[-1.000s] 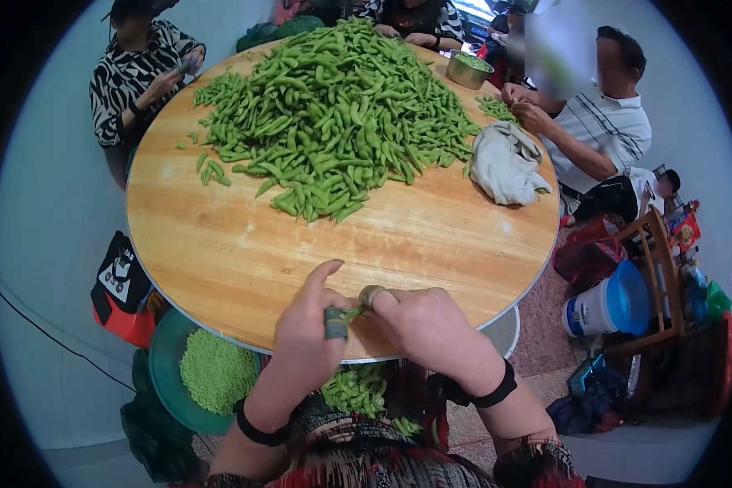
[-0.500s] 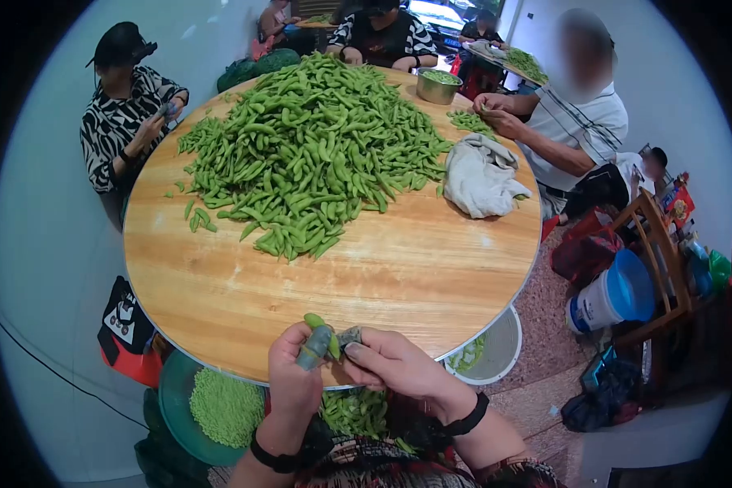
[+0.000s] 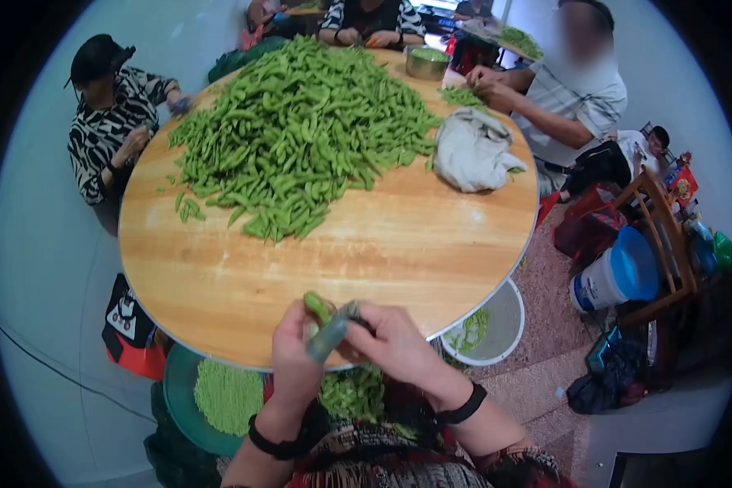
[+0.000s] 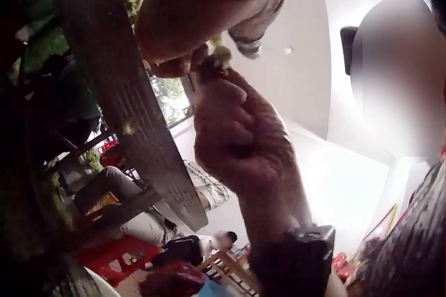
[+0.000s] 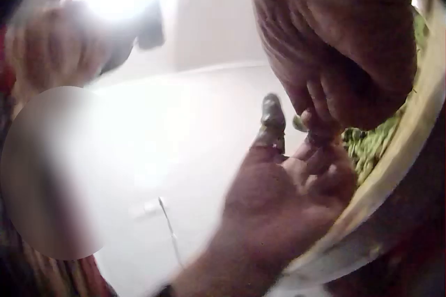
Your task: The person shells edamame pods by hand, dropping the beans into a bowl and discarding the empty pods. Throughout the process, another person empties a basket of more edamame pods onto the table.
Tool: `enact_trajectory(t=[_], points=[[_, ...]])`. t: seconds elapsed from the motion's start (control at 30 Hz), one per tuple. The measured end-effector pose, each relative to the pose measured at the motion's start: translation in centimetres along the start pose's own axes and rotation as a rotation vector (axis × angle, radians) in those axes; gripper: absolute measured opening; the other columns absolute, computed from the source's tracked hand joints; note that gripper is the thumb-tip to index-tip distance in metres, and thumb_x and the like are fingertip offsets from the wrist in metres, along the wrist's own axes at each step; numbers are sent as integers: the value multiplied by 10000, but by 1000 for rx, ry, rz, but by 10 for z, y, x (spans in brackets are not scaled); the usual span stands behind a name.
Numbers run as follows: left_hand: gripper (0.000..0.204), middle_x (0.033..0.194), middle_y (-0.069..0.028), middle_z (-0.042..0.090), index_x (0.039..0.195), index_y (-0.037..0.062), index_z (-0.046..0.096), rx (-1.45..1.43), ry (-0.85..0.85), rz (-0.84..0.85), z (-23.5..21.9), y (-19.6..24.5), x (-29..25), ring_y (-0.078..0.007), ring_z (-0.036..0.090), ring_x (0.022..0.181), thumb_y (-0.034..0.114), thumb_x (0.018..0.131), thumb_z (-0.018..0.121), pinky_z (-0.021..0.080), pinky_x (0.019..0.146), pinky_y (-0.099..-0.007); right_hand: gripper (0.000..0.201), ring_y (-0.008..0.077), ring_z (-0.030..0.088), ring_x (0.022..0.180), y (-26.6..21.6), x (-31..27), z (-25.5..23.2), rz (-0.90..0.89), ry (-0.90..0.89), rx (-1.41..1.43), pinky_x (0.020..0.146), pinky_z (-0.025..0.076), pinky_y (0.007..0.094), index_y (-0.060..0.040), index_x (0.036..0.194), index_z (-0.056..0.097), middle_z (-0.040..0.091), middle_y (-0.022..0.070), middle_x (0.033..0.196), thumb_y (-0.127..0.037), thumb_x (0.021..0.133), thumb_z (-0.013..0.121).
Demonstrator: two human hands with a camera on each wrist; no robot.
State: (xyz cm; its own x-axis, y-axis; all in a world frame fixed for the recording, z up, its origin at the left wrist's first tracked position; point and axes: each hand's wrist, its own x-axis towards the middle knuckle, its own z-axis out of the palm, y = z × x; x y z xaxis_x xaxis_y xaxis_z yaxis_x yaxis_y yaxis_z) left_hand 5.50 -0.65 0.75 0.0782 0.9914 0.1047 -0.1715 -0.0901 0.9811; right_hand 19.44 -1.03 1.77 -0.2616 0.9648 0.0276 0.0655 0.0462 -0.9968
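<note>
In the head view, a green soybean pod (image 3: 317,304) sits in my left hand (image 3: 293,354) above the table's near edge. The left thumb (image 3: 327,342) wears a grey-green wrap and lies across toward the other hand. My right hand (image 3: 398,342) meets it, its wrapped fingertip at the pod's lower end. The right wrist view shows a bit of the pod (image 5: 300,123) pinched between the two hands, the left thumb (image 5: 272,119) raised. Curled right fingers (image 4: 226,112) appear in the left wrist view; most of the pod is hidden there.
A large heap of soybean pods (image 3: 301,130) covers the round wooden table's (image 3: 398,252) far half, beside a grey cloth (image 3: 473,154) and metal bowl (image 3: 428,65). Below stand a green basin (image 3: 185,415) of shelled beans and white bucket (image 3: 508,325). Empty husks (image 3: 354,398) lie at my lap. Other people sit around.
A second ago, my left index finger was raised and both hands were close together; since then a green pod has come into view in my left hand. The right fingers have shifted against the left thumb.
</note>
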Motion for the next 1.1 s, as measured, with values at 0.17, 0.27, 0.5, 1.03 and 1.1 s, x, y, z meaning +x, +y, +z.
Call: enact_trajectory(t=[0.17, 0.27, 0.5, 1.03, 1.1], points=[[129, 769, 15, 522, 976, 5, 547, -89, 40, -54, 8, 7, 6, -55, 489, 701, 59, 861, 526, 380, 629, -167, 228, 55, 436, 453, -8, 14, -20, 408, -81, 639, 422, 321, 193, -51, 697, 511, 514, -16, 575, -168, 892, 504], [149, 758, 8, 525, 989, -4, 556, -132, 44, -77, -3, 1, 11, -47, 477, 666, 35, 864, 484, 357, 580, -156, 228, 56, 432, 482, -3, 34, -40, 333, -263, 288, 438, 338, 211, -43, 811, 555, 511, -17, 607, -236, 918, 499], [270, 869, -21, 602, 1057, 23, 588, 111, -484, -297, -13, 14, 6, -90, 538, 766, -25, 813, 482, 414, 678, -209, 247, 343, 616, 708, 6, 189, -130, -54, 279, -1037, 651, 487, 408, 11, 832, 619, 625, 213, 755, -224, 795, 553], [417, 858, -96, 492, 1174, -20, 508, 752, -104, 328, 2, 11, 22, -181, 476, 712, -59, 759, 524, 398, 636, -270, 224, 371, 605, 658, -47, 80, -51, -14, -20, -1196, 595, 479, 456, -6, 759, 587, 604, 203, 675, -229, 747, 570], [394, 844, -113, 499, 1152, -12, 516, 805, -104, 420, -4, -3, 30, -240, 494, 708, -44, 760, 532, 418, 631, -308, 207, 370, 598, 636, -44, 67, -37, -149, -119, -1132, 577, 475, 459, -6, 774, 572, 597, 191, 649, -211, 750, 566]])
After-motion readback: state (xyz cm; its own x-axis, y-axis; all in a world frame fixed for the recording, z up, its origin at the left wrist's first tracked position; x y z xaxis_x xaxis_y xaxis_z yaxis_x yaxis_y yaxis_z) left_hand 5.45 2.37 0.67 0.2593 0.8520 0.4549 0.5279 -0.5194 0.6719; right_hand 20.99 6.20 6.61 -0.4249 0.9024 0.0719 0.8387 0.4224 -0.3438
